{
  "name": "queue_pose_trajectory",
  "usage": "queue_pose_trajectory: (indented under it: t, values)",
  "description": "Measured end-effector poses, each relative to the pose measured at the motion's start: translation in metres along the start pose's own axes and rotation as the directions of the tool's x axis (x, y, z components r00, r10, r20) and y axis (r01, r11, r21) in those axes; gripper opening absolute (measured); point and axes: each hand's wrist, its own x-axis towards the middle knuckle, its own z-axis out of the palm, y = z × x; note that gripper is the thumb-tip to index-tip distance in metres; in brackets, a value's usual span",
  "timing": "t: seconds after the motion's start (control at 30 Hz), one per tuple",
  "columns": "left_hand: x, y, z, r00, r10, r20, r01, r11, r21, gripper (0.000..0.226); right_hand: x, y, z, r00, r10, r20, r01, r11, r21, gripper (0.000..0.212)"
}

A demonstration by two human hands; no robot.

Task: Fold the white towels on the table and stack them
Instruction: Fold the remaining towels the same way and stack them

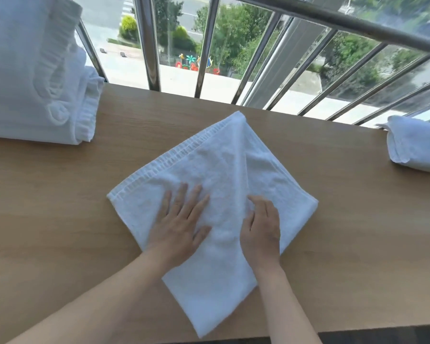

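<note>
I've got one white towel (216, 167) in work on the table (60, 219), just on my side of the railing (152, 45) and about level with its middle. It is only partly folded. A crease runs from the corner nearest the railing down to my right hand (261, 227), with a flap lapped along it, and no neat rectangle has formed yet.

My left hand (181, 224) lies flat on the cloth, fingers spread, pressing it down. The fingers of my right hand are curled onto the crease and seem to pinch the flap's edge there.

The towel sits as a diamond. One corner points at the railing and the opposite one points away from it, almost at the table's near edge, so its long axis runs from the railing toward me, leaning slightly left at my end. The hemmed border faces the railing's left end.

Toward the railing's left end sits a tall pile of white linen (30, 83), and toward its right end a small folded towel (415, 145). So I judge the job is somewhere in the middle: this one needs squaring, finishing and stacking, and I can't tell how many remain
</note>
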Motion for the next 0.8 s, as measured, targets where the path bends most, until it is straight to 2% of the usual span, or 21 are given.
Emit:
queue_pose_trajectory:
  t: [0.1,0.2,0.27,0.37,0.47,0.57,0.63,0.7,0.8]
  values:
    - [0.012,-0.022,-0.005,0.997,0.080,-0.001,-0.080,0.995,0.063,0.069,0.016,0.031,-0.004,0.982,0.133,0.137,-0.109,0.979,-0.172,0.047]
    - [0.031,-0.039,-0.019,0.990,0.144,-0.003,-0.143,0.989,0.039,0.063,0.010,0.053,-0.008,0.985,0.110,0.131,-0.064,0.948,-0.312,0.052]
    - [0.039,-0.043,-0.027,0.987,0.159,-0.015,-0.159,0.987,-0.007,0.057,0.006,0.060,-0.008,0.994,0.106,0.039,-0.090,0.952,-0.292,0.046]
    - [0.049,-0.040,-0.034,0.988,0.100,-0.119,-0.115,0.985,-0.128,0.042,0.016,0.066,-0.008,0.975,0.193,-0.109,-0.212,0.954,-0.213,0.036]
    - [0.060,-0.013,-0.032,0.976,0.088,-0.200,-0.125,0.976,-0.181,0.039,0.029,0.070,-0.008,0.944,0.297,-0.145,-0.323,0.920,-0.222,0.036]
    - [0.071,0.035,-0.019,0.976,0.156,-0.150,-0.185,0.962,-0.202,0.047,0.033,0.075,-0.010,0.937,0.319,-0.145,-0.344,0.915,-0.209,0.035]
    - [0.078,0.060,-0.009,0.990,0.116,-0.081,-0.129,0.974,-0.186,0.055,0.035,0.082,-0.014,0.932,0.326,-0.159,-0.355,0.910,-0.214,0.031]
    - [0.082,0.070,0.001,0.998,0.058,-0.035,-0.061,0.994,-0.090,0.059,0.037,0.091,-0.019,0.923,0.355,-0.150,-0.381,0.899,-0.214,0.029]
    - [0.082,0.070,0.006,0.998,0.054,-0.025,-0.055,0.998,-0.015,0.060,0.038,0.106,-0.026,0.937,0.339,-0.087,-0.349,0.916,-0.197,0.029]
